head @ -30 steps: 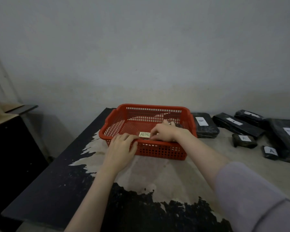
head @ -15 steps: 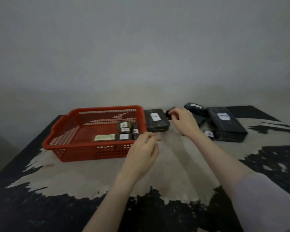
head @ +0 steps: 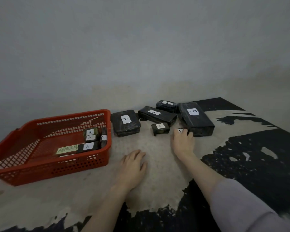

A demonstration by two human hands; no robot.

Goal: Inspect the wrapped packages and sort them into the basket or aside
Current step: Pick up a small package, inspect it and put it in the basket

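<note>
A red plastic basket (head: 32, 166) stands at the left with several small black wrapped packages (head: 90, 139) in its right corner and a green label reading ABNORM. On the table to its right lie black packages: a flat one marked B (head: 125, 123), a long one marked A (head: 157, 115), a small one marked A (head: 160, 128), a big one marked B (head: 195, 120) and one at the back (head: 166, 105). My right hand (head: 182, 143) curls over a small package marked A (head: 180, 131), mostly hidden under my fingers. My left hand (head: 133, 164) rests flat on the table, holding nothing.
The worn table top (head: 157, 185) shows pale bare patches amid black paint. A grey wall (head: 141, 56) rises right behind the packages. The table's right side is black (head: 258, 156).
My right hand has come from the back packages to the small A package in front of the big B one. My left hand has dropped flat onto the table. The view has swung right.
</note>
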